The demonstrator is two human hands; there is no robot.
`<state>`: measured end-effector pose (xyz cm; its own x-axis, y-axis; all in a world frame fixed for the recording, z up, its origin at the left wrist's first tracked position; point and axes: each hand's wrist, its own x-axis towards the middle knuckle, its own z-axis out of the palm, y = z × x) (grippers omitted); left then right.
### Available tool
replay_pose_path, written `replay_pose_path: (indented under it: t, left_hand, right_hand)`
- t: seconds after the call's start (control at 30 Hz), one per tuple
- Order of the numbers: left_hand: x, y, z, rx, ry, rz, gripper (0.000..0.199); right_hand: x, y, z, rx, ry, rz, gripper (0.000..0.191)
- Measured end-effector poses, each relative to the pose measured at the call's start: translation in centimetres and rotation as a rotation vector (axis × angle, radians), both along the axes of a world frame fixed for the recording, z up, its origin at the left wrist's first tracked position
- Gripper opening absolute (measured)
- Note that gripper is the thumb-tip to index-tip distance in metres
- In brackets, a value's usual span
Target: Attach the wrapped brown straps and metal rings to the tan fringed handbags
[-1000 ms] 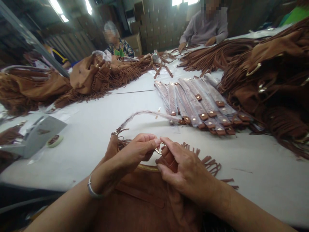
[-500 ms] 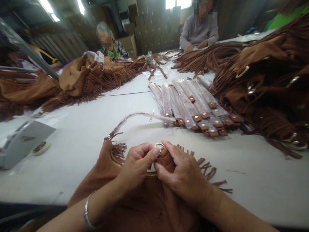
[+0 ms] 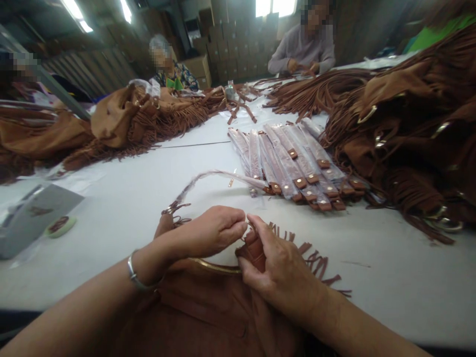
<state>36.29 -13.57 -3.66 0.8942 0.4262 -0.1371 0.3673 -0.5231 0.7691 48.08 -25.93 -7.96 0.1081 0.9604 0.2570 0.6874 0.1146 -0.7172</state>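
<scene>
A brown fringed bag [image 3: 208, 307] with a gold zipper [image 3: 217, 267] lies at the near edge of the table. My right hand [image 3: 278, 263] pinches the bag's leather tab [image 3: 256, 252], where a gold ring is mostly hidden between the fingers. My left hand [image 3: 217, 230] is closed, its fingertips pressed together at the ring beside my right fingertips; the fingers hide what they grip. A plastic-wrapped strap [image 3: 219, 173] runs from the bag's left end toward the wrapped straps.
Several plastic-wrapped straps [image 3: 293, 163] lie beyond my hands. Fringed bags are heaped at right [image 3: 409, 124] and left [image 3: 115, 116]. A grey tape dispenser [image 3: 40, 213] and tape roll [image 3: 60, 226] sit at left. People work across the table.
My left hand has turned flatter over the ring, with its forearm higher, now covering most of the ring. My right hand keeps its hold. The far person in grey has lifted both hands with brown strips.
</scene>
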Motion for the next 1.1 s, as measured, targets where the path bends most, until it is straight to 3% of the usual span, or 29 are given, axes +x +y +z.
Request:
replay_pose_path:
  t: [0.07,0.17,0.3,0.4,0.6,0.83,1.0,1.1]
  left_hand:
    - [0.0,0.8,-0.1,-0.229,-0.012,-0.046,0.027]
    - [-0.1,0.7,-1.6,-0.558,-0.123,0.088,0.034]
    - [-0.8,-1.2,-3.7,-0.716,-0.241,0.293,0.036]
    - [-1.7,-2.7,-4.2,-0.769,-0.305,0.378,0.027]
    - [-2.8,-4.0,-3.9,-0.709,-0.405,0.444,0.019]
    - [-2.6,-5.0,-4.1,-0.391,-0.388,0.482,0.018]
    - [-2.2,-3.9,-3.2,-0.235,-0.278,0.351,0.025]
    - [-1.8,-3.1,-2.4,-0.25,-0.229,0.302,0.026]
  right_hand:
    - [0.2,-0.1,0.2,-0.018,0.052,-0.005,0.054]
    - [0.5,-0.2,0.4,-0.041,0.106,-0.027,0.054]
    - [0.5,-0.3,0.4,-0.068,0.101,-0.083,0.06]
    - [0.2,-0.3,0.4,-0.066,0.072,-0.108,0.063]
    - [-0.6,-0.2,0.1,0.085,-0.075,-0.135,0.059]
    - [-1.0,-0.1,-0.8,0.205,-0.235,-0.101,0.061]
    - [-0.7,-0.1,-0.6,0.155,-0.243,-0.025,0.06]
    - [-0.4,-0.2,-0.3,0.101,-0.21,0.01,0.058]
